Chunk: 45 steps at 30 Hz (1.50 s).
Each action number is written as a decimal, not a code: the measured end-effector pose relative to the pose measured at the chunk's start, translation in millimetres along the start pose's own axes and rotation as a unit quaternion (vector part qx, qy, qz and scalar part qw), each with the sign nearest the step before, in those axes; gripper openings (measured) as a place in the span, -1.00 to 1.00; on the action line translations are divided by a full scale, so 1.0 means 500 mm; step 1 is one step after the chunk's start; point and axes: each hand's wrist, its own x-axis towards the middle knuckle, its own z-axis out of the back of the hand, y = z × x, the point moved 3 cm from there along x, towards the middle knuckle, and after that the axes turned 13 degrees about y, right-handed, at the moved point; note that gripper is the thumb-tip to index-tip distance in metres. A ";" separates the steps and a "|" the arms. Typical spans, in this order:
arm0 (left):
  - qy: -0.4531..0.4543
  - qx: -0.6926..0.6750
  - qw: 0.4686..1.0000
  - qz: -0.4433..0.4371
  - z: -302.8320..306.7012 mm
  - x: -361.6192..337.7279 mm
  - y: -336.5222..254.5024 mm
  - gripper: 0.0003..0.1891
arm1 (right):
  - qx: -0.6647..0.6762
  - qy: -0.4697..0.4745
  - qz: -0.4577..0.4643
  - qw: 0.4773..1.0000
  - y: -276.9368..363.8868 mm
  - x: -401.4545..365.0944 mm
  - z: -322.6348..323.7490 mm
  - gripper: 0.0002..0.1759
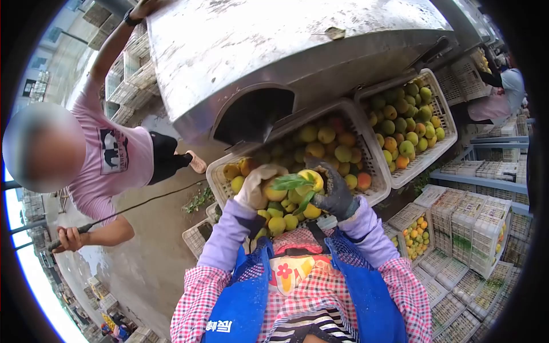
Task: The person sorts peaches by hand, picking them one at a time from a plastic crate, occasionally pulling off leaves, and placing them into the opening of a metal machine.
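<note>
Both my hands are gloved and work over a white plastic crate (374,186) of yellow, green and orange fruit. My left hand (258,187), in a pale glove, has its fingers curled round a yellowish fruit (270,190). In a dark grey glove, my right hand (334,191) grips a yellow fruit (311,178). Green leaves (290,183) spread from that fruit into the space between my hands. More fruit (277,224) lies close below them, near my body.
A metal machine (240,63) with a dark opening stands beyond the crate. Another full crate (449,134) sits at the right. A person in a pink shirt (128,151) stands at the left, holding a thin rod. Stacked crates (469,228) fill the lower right.
</note>
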 end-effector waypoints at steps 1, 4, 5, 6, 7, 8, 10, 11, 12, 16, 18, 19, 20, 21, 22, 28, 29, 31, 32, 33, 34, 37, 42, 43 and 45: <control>0.013 0.019 0.997 0.074 -0.051 -0.027 -0.047 -0.52 | -0.045 0.031 0.015 0.998 0.031 0.019 -0.001 -0.14; 0.004 0.171 0.985 -0.034 -0.141 -0.069 -0.096 -0.38 | -0.199 0.102 0.018 0.974 0.057 0.071 -0.046 -0.18; -0.016 0.162 0.986 -0.047 -0.131 -0.083 -0.086 -0.31 | -0.242 0.112 0.018 0.964 0.059 0.086 -0.059 -0.18; -0.036 0.153 0.986 -0.061 -0.128 -0.093 -0.084 -0.22 | -0.287 0.071 0.051 0.954 0.064 0.096 -0.067 -0.14; -0.103 0.067 0.990 -0.064 -0.119 -0.099 -0.078 -0.22 | -0.267 0.050 0.054 0.961 0.069 0.099 -0.077 -0.12; -0.104 0.247 0.955 -0.124 -0.114 -0.100 -0.096 -0.26 | -0.248 0.027 0.055 0.967 0.076 0.094 -0.089 -0.10; -0.100 0.573 0.782 -0.225 -0.133 -0.097 -0.148 -0.34 | -0.290 -0.030 0.103 0.951 0.096 0.108 -0.116 -0.07; -0.122 0.462 0.857 -0.192 -0.132 -0.095 -0.154 -0.36 | -0.297 -0.045 0.110 0.947 0.100 0.118 -0.122 -0.08; -0.141 0.342 0.916 -0.156 -0.138 -0.091 -0.159 -0.38 | -0.303 -0.060 0.117 0.944 0.104 0.130 -0.123 -0.09; -0.212 0.168 0.949 -0.160 -0.157 -0.065 -0.197 -0.37 | -0.350 -0.081 0.179 0.916 0.137 0.196 -0.117 -0.25; -0.201 0.395 0.876 -0.190 -0.137 -0.070 -0.199 -0.43 | -0.406 -0.122 0.224 0.878 0.124 0.237 -0.115 -0.30; -0.208 0.494 0.818 -0.210 -0.128 -0.074 -0.199 -0.46 | -0.441 -0.118 0.226 0.861 0.091 0.268 -0.097 -0.29; -0.228 0.522 0.801 -0.185 -0.101 -0.083 -0.181 -0.53 | -0.472 -0.126 0.223 0.844 0.063 0.295 -0.086 -0.28; -0.235 0.501 0.815 -0.173 -0.093 -0.087 -0.175 -0.52 | -0.494 -0.129 0.206 0.835 0.048 0.319 -0.080 -0.28; -0.242 0.403 0.872 -0.135 -0.091 -0.097 -0.161 -0.51 | -0.506 -0.131 0.178 0.834 0.035 0.338 -0.075 -0.28; -0.251 0.338 0.901 -0.104 -0.079 -0.125 -0.118 -0.45 | -0.477 -0.095 0.054 0.872 0.038 0.346 -0.060 -0.26; -0.261 0.243 0.928 -0.110 -0.065 -0.124 -0.099 -0.47 | -0.463 -0.088 0.043 0.881 0.045 0.350 -0.056 -0.26; -0.256 -0.026 0.959 -0.119 -0.041 -0.111 -0.079 -0.48 | -0.424 -0.077 0.017 0.902 0.063 0.357 -0.051 -0.25; -0.257 -0.201 0.937 -0.127 -0.036 -0.105 -0.080 -0.49 | -0.399 -0.074 0.011 0.914 0.080 0.360 -0.051 -0.25; -0.280 -0.262 0.913 -0.138 -0.052 -0.098 -0.099 -0.50 | -0.372 -0.071 0.008 0.925 0.097 0.357 -0.053 -0.24; -0.275 -0.264 0.911 -0.157 -0.057 -0.092 -0.111 -0.49 | -0.346 -0.069 0.011 0.936 0.113 0.351 -0.059 -0.24; -0.314 0.266 0.882 -0.230 -0.049 -0.108 -0.132 -0.41 | -0.314 -0.003 0.047 0.948 0.140 0.293 -0.099 -0.18; -0.300 0.090 0.917 -0.246 -0.101 -0.087 -0.134 -0.43 | -0.249 -0.010 0.067 0.966 0.073 0.158 -0.175 -0.04; -0.291 -0.020 0.925 -0.242 -0.120 -0.076 -0.141 -0.44 | -0.240 -0.014 0.076 0.968 0.076 0.155 -0.170 -0.06; -0.266 -0.236 0.907 -0.226 -0.141 -0.064 -0.143 -0.46 | -0.219 -0.023 0.096 0.971 0.082 0.152 -0.159 -0.11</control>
